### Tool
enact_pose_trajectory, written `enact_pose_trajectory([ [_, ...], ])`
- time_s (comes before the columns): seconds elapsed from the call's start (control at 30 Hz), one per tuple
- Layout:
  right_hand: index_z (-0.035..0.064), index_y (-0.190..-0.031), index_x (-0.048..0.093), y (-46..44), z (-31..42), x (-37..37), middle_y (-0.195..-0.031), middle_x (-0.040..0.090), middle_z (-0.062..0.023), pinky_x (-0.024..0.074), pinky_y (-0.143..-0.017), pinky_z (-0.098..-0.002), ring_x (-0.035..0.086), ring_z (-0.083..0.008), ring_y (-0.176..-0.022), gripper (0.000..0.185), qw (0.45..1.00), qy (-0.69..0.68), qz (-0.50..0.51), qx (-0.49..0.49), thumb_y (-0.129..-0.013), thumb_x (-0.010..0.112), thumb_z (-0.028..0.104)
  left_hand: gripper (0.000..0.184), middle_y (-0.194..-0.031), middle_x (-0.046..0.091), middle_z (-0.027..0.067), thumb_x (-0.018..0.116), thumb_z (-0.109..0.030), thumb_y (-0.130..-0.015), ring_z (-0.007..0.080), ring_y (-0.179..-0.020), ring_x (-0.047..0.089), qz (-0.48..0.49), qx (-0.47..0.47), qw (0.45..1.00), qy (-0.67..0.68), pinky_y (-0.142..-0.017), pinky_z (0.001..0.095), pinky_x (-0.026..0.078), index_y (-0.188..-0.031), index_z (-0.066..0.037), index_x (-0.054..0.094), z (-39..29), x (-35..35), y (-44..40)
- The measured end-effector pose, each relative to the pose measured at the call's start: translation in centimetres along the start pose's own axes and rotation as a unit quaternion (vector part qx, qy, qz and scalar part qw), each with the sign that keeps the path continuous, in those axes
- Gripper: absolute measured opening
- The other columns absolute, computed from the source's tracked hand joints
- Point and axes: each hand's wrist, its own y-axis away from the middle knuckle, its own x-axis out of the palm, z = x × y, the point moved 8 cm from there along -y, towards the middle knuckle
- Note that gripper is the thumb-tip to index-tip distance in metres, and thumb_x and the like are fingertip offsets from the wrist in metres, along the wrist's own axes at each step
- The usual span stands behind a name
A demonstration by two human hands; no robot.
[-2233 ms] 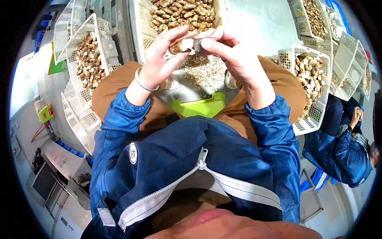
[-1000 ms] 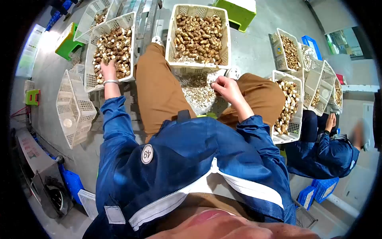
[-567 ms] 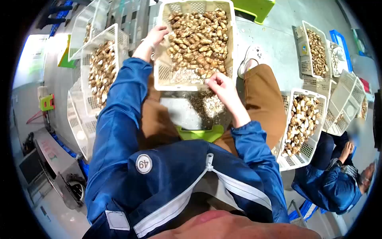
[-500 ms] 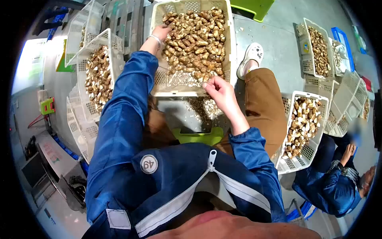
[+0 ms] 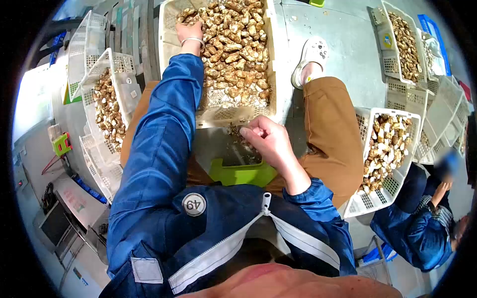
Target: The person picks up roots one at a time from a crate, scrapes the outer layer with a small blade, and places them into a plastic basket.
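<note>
A white plastic crate (image 5: 272, 59) in front of me holds a heap of stubby brown-and-white pieces that look like mushrooms (image 5: 233, 49). My left hand (image 5: 190, 33), with a band at its wrist, reaches into the crate's upper left. Its fingers curl down against the mushrooms there, and its fingertips are hidden. My right hand (image 5: 268, 141) hovers just this side of the crate's near edge. Thumb and forefinger press together; anything between them is too small to make out. Pale scraps cover the crate's near floor.
Mushroom-filled crates stand at my left (image 5: 115, 94) and right (image 5: 392, 186). Another filled crate (image 5: 385, 49) is at the far right, near stacked crates. A green plastic piece (image 5: 241, 174) lies between my legs. A co-worker in blue (image 5: 412, 223) sits at the lower right.
My left hand has moved up and left along the crate, to its upper left part. My right hand has drawn back from the crate's near edge towards me. The view has shifted slightly.
</note>
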Motion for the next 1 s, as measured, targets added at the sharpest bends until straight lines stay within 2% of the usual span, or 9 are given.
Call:
enact_pose_trajectory([
  [0.13, 0.0032, -0.084, 0.066, 0.4, 2.5, -0.5, -0.063, 0.062, 0.0002, 0.0425, -0.051, -0.0239, 0.054, -0.0052, -0.055, 0.016, 0.998, -0.036, 0.006, -0.048, -0.085, 0.075, 0.016, 0.057, -0.115, 0.063, 0.0176, 0.073, -0.019, -0.081, 0.0265, -0.091, 0.063, 0.09, -0.007, 0.978, 0.19, -0.085, 0.0381, 0.052, -0.131, 0.001, 0.052, -4.2, -5.3, 5.5],
  [0.27, 0.0032, -0.084, 0.067, 2.8, 5.5, -1.1, -0.066, 0.056, 0.0031, 0.0403, -0.056, -0.0214, 0.047, -0.0026, -0.062, 0.012, 0.996, -0.05, -0.014, -0.076, -0.087, 0.074, 0.013, 0.047, -0.119, 0.062, 0.0135, 0.057, -0.008, -0.091, 0.0222, -0.103, 0.06, 0.384, -0.164, 0.765, 0.491, -0.088, 0.0355, 0.053, -0.137, 0.0, 0.05, -3.8, -11.2, 15.9],
  [0.33, 0.0022, -0.083, 0.066, 3.8, 5.7, -0.8, -0.071, 0.058, 0.001, 0.0421, -0.059, -0.0232, 0.049, -0.0053, -0.066, 0.014, 0.987, -0.094, 0.003, -0.127, -0.086, 0.074, 0.013, 0.048, -0.119, 0.061, 0.0128, 0.055, -0.009, -0.092, 0.0221, -0.104, 0.06, 0.432, -0.169, 0.73, 0.502, -0.091, 0.035, 0.051, -0.138, 0.001, 0.048, -5.1, -16.7, 22.6],
  [0.43, -0.002, -0.085, 0.064, 5.5, 7.9, 0.5, -0.093, 0.065, -0.0068, 0.0497, -0.07, -0.0275, 0.06, -0.0136, -0.08, 0.017, 0.958, -0.022, 0.004, -0.286, -0.085, 0.073, 0.012, 0.052, -0.114, 0.063, 0.0126, 0.053, -0.007, -0.091, 0.0204, -0.098, 0.062, 0.451, -0.135, 0.745, 0.472, -0.086, 0.0319, 0.052, -0.141, 0.004, 0.044, -6.1, -23.4, 30.4],
  [0.5, -0.0019, -0.085, 0.064, 7.2, 8.6, 1.9, -0.101, 0.067, -0.0088, 0.0517, -0.074, -0.0276, 0.063, -0.0147, -0.086, 0.015, 0.954, -0.057, 0.029, -0.292, -0.086, 0.072, 0.011, 0.055, -0.11, 0.063, 0.011, 0.055, -0.005, -0.088, 0.0167, -0.092, 0.062, 0.468, -0.109, 0.766, 0.426, -0.076, 0.028, 0.052, -0.141, 0.004, 0.042, -5.3, -26.1, 33.5],
  [0.7, -0.001, -0.083, 0.065, 12.6, 9.2, 4.9, -0.104, 0.068, -0.012, 0.0531, -0.075, -0.0285, 0.066, -0.0193, -0.088, 0.012, 0.917, 0.001, 0.035, -0.398, -0.083, 0.073, 0.008, 0.049, -0.118, 0.06, 0.0059, 0.066, -0.005, -0.086, 0.0118, -0.104, 0.056, 0.426, 0.051, 0.841, 0.329, -0.092, 0.025, 0.045, -0.133, 0.0, 0.052, -6.4, -30.8, 38.9],
  [0.83, -0.0009, -0.082, 0.065, 14.5, 8.7, 4.8, -0.099, 0.07, -0.011, 0.0527, -0.073, -0.028, 0.066, -0.017, -0.084, 0.011, 0.925, 0.019, 0.023, -0.38, -0.084, 0.072, 0.007, 0.041, -0.118, 0.062, 0.006, 0.066, -0.009, -0.091, 0.0118, -0.105, 0.057, 0.425, 0.108, 0.859, 0.263, -0.094, 0.0248, 0.044, -0.13, 0.0, 0.056, -6.5, -31.7, 40.6],
  [0.93, -0.0005, -0.084, 0.065, 14.1, 6.7, 4.7, -0.094, 0.071, -0.0087, 0.0513, -0.07, -0.0268, 0.063, -0.0125, -0.078, 0.011, 0.96, -0.08, 0.054, -0.264, -0.086, 0.071, 0.009, 0.039, -0.118, 0.064, 0.0063, 0.065, -0.008, -0.091, 0.0114, -0.108, 0.057, 0.456, 0.002, 0.839, 0.298, -0.095, 0.0251, 0.044, -0.129, 0.0, 0.058, -5.3, -31.4, 41.2],
  [1.0, -0.0003, -0.086, 0.065, 13.8, 5.9, 4.6, -0.093, 0.07, -0.0075, 0.0514, -0.07, -0.0266, 0.063, -0.0114, -0.078, 0.012, 0.963, -0.113, 0.068, -0.234, -0.086, 0.071, 0.011, 0.038, -0.116, 0.064, 0.0059, 0.065, -0.008, -0.092, 0.0111, -0.108, 0.058, 0.445, 0.033, 0.844, 0.298, -0.094, 0.0252, 0.045, -0.128, 0.001, 0.058, -5.7, -31.6, 41.3],
])
